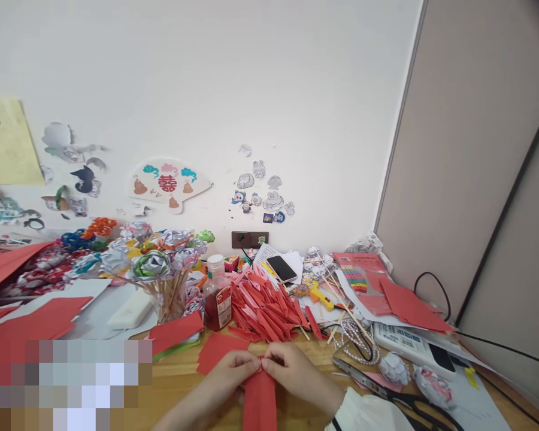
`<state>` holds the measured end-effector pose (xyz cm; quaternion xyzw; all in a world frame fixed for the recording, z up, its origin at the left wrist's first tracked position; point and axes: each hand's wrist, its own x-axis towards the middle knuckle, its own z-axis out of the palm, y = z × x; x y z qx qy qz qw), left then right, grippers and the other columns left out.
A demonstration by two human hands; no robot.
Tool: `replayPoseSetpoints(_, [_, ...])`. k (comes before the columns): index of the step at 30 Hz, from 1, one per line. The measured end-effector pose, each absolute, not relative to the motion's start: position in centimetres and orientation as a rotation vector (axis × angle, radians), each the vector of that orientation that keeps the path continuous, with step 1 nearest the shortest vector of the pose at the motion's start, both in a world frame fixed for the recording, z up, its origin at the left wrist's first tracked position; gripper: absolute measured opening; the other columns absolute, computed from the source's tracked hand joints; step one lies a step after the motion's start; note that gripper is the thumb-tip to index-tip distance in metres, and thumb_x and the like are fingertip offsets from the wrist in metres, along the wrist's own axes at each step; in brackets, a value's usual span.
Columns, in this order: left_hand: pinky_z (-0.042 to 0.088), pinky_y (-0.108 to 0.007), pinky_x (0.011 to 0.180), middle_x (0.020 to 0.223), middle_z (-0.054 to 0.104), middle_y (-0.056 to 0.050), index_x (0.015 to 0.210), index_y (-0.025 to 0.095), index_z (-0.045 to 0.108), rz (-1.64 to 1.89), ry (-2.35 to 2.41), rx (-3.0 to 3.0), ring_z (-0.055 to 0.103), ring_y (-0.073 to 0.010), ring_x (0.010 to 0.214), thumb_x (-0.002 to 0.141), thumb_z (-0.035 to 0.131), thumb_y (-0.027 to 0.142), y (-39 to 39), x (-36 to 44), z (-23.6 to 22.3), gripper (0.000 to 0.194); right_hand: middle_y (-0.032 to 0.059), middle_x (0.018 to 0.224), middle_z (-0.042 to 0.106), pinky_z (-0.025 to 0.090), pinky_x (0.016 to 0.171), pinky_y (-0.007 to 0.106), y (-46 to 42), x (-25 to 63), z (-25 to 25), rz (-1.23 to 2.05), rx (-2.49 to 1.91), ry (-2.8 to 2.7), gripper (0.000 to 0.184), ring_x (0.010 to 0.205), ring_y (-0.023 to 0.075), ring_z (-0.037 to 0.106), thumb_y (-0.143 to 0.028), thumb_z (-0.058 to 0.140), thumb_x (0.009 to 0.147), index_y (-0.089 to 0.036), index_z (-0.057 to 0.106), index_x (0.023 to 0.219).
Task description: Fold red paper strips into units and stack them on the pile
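Observation:
A long strip of red paper [260, 401] lies between my hands at the front of the wooden table. My left hand [240, 368] pinches its far end from the left. My right hand [287, 368] pinches the same end from the right, the thumbs almost touching. Creases run along the paper, and its near part leaves the bottom of the view. Just beyond my left hand lie flat red paper sheets [218, 349]. Farther back is a big heap of folded red paper pieces [265, 305].
A bottle of red-brown liquid [218, 299] stands left of the heap, beside a cup of paper flowers [166, 302]. Behind the heap lies a phone [281, 269], and a yellow glue gun [321, 296] is to its right. Black-handled scissors [388, 392] lie near my right sleeve. Blurred blocks cover the lower left.

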<state>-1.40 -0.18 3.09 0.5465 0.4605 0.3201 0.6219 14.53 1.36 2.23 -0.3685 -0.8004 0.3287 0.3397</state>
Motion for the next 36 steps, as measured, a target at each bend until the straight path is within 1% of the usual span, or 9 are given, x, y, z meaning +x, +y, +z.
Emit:
replayPoseSetpoints(3, [0.033, -0.019, 0.041, 0.047, 0.047, 0.006, 0.059, 0.015, 0.053, 0.824, 1.049, 1.154, 0.043, -0.008, 0.043, 0.053, 0.062, 0.053, 0.11, -1.49, 2.89, 0.04, -0.0041, 0.058, 0.044, 0.027, 0.05, 0.018, 1.35, 14.68, 2.4, 0.861, -0.959, -2.076, 0.016, 0.056, 0.0084, 0.04, -0.022, 0.045, 0.076, -0.015, 0.047, 0.062])
replayPoseSetpoints(6, [0.036, -0.019, 0.04, 0.047, 0.048, 0.006, 0.058, 0.015, 0.051, 0.866, 1.035, 1.122, 0.045, -0.0086, 0.042, 0.054, 0.063, 0.051, 0.27, -1.49, 2.82, 0.039, -0.0045, 0.057, 0.043, 0.027, 0.05, 0.018, 1.37, 14.73, 2.37, 0.88, -0.961, -2.065, 0.016, 0.055, 0.0081, 0.039, -0.021, 0.044, 0.076, -0.015, 0.045, 0.06])
replayPoseSetpoints(12, [0.042, -0.022, 0.043, 0.048, 0.058, 0.0, 0.061, 0.013, 0.054, 0.75, 0.988, 1.221, 0.053, -0.0107, 0.042, 0.055, 0.061, 0.054, 0.22, -1.56, 2.99, 0.042, -0.0053, 0.054, 0.036, 0.025, 0.048, 0.018, 1.55, 14.82, 2.4, 0.962, -0.955, -1.986, 0.019, 0.054, 0.0076, 0.034, -0.017, 0.042, 0.073, -0.016, 0.038, 0.055])
replayPoseSetpoints(17, [0.043, -0.022, 0.044, 0.046, 0.06, -0.002, 0.058, 0.013, 0.053, 0.73, 0.992, 1.27, 0.054, -0.011, 0.041, 0.057, 0.058, 0.057, 0.01, -1.62, 3.25, 0.044, -0.0052, 0.054, 0.036, 0.025, 0.048, 0.018, 1.63, 14.88, 2.39, 0.988, -0.939, -1.987, 0.017, 0.054, 0.0076, 0.034, -0.015, 0.041, 0.071, -0.016, 0.038, 0.055])
replayPoseSetpoints(20, [0.043, -0.022, 0.043, 0.047, 0.059, -0.001, 0.058, 0.013, 0.052, 0.743, 0.98, 1.242, 0.055, -0.0117, 0.042, 0.058, 0.056, 0.058, -0.14, -1.6, 3.38, 0.045, -0.0053, 0.053, 0.037, 0.025, 0.048, 0.018, 1.67, 14.85, 2.26, 0.982, -0.918, -2.01, 0.017, 0.053, 0.0076, 0.035, -0.014, 0.041, 0.071, -0.016, 0.039, 0.054])
replayPoseSetpoints(23, [0.043, -0.022, 0.043, 0.044, 0.057, 0.0, 0.056, 0.014, 0.05, 0.75, 0.986, 1.252, 0.054, -0.0121, 0.042, 0.056, 0.056, 0.059, -0.13, -1.6, 3.4, 0.045, -0.0054, 0.053, 0.036, 0.025, 0.048, 0.018, 1.7, 14.81, 2.12, 0.992, -0.908, -1.999, 0.018, 0.053, 0.0075, 0.034, -0.015, 0.041, 0.071, -0.015, 0.039, 0.054])
replayPoseSetpoints(26, [0.043, -0.023, 0.044, 0.044, 0.058, -0.001, 0.056, 0.014, 0.05, 0.722, 0.991, 1.285, 0.054, -0.0118, 0.041, 0.055, 0.056, 0.06, -0.13, -1.63, 3.48, 0.046, -0.0054, 0.053, 0.036, 0.025, 0.047, 0.018, 1.63, 14.82, 2.18, 1.01, -0.907, -1.989, 0.017, 0.052, 0.0074, 0.034, -0.016, 0.042, 0.071, -0.015, 0.04, 0.054])
replayPoseSetpoints(33, [0.043, -0.023, 0.047, 0.045, 0.06, -0.001, 0.057, 0.013, 0.053, 0.688, 0.992, 1.34, 0.054, -0.0112, 0.041, 0.057, 0.058, 0.055, -0.05, -1.79, 3.47, 0.042, -0.0049, 0.054, 0.04, 0.026, 0.047, 0.017, 1.36, 14.89, 2.61, 1.009, -0.918, -2.007, 0.016, 0.053, 0.0074, 0.036, -0.014, 0.041, 0.07, -0.015, 0.042, 0.055])
replayPoseSetpoints(36, [0.042, -0.023, 0.046, 0.045, 0.06, -0.001, 0.056, 0.013, 0.051, 0.691, 1.011, 1.388, 0.054, -0.0116, 0.041, 0.057, 0.056, 0.056, 0.18, -1.81, 3.21, 0.043, -0.0051, 0.053, 0.039, 0.026, 0.048, 0.017, 1.4, 14.88, 2.57, 0.995, -0.92, -2.017, 0.016, 0.053, 0.0075, 0.036, -0.014, 0.041, 0.07, -0.015, 0.042, 0.054])
